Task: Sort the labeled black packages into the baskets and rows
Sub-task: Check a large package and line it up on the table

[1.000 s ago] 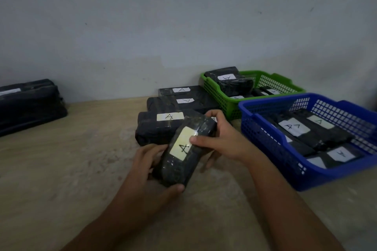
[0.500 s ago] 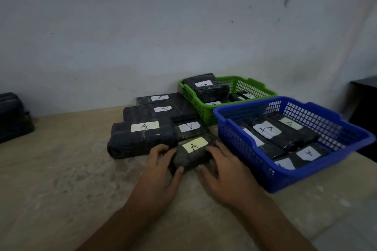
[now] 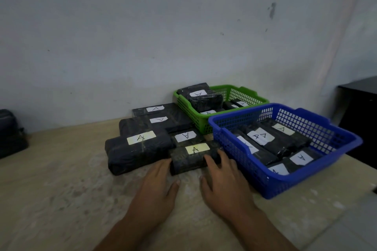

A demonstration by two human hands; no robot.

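The tabletop (image 3: 61, 199) carries a blue basket (image 3: 232, 146) and green basket (image 3: 189, 112) holding packages. Left grip (image 3: 157, 191) and right grip (image 3: 226, 185), fingers straight and spread, touch both ends of 1 yellow-labeled package (image 3: 189, 159) lying just beside the blue basket.

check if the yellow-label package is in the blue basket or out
Out: the yellow-label package lies flat on the table, beside the blue basket, label up.
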